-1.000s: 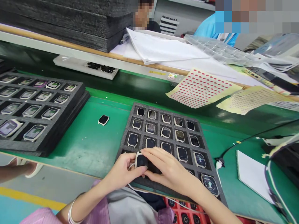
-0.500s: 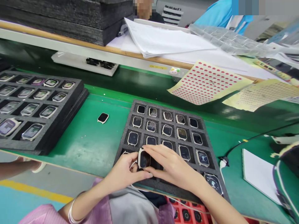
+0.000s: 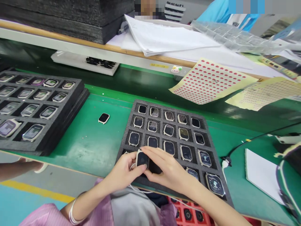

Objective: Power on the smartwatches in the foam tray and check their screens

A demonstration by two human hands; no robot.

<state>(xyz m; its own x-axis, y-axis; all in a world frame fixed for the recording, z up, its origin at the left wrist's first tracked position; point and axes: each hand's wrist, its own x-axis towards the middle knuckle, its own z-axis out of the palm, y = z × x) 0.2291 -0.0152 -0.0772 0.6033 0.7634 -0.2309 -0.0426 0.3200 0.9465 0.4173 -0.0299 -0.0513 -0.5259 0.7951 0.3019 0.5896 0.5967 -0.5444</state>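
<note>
Over the near part of a dark foam tray (image 3: pixel 164 106), both my hands are on a smartwatch case (image 3: pixel 141 158) with a pale frame and a dark screen. My left hand (image 3: pixel 123 172) grips its left side, with the thumb lying across the lower screen. A white cable (image 3: pixel 132 166) comes out by these fingers; where it ends behind the case is hidden. Fingers of my right hand (image 3: pixel 169 168) close on the upper and lower right edges of the case. Strapless watches fill several tray pockets, and two at the right, including a large watch (image 3: pixel 215 184), show lit dials.
One loose watch (image 3: pixel 103 118) lies on the green bench (image 3: pixel 94 138). Stacked foam trays (image 3: pixel 70 110) with more watches stand left. Sticker sheets (image 3: pixel 211 81) hang from the shelf. A white pad (image 3: pixel 261 175) and cables lie right. A red tray (image 3: pixel 188 216) sits below the bench edge.
The watch in my hands has shifted slightly left and tilted. My left thumb has moved up onto its screen. The right hand has moved a little left with it.
</note>
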